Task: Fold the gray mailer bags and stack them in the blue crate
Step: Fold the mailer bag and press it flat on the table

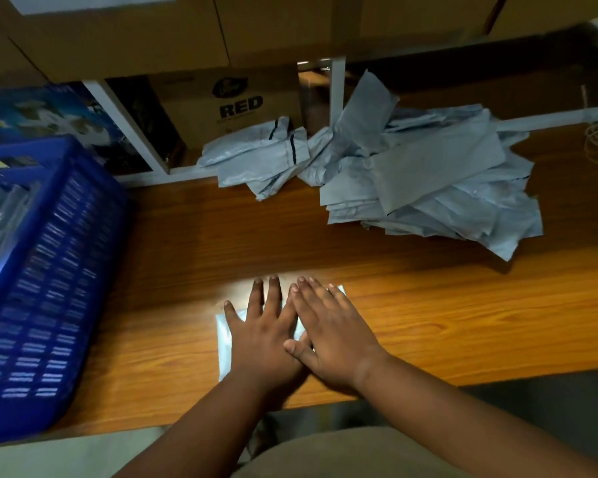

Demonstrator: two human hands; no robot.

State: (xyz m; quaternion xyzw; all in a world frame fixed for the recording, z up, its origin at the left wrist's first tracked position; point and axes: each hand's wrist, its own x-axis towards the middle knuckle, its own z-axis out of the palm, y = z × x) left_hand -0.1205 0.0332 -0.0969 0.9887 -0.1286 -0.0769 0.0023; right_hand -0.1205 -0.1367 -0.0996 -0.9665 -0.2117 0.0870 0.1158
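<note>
Left hand (pixel 261 343) and right hand (pixel 328 334), both spread flat, side by side, pressing a folded bag (pixel 223 343) onto the table (pixel 428 326). Crate (pixel 54 270) left of them, loose bags (pixel 428 181) beyond the right. Likely to spring open once released; slick plastic, could slide.

A folded gray plastic mailer bag (pixel 224 334) is pressed flat on the brown wooden table (pixel 463 315) by the left hand (pixel 266 343) and right hand (pixel 332 334), fingers straight. A blue slatted plastic crate (pixel 49 281) is seen at the left, and a loose pile of gray mailer bags (pixel 411 181) far right.
</note>
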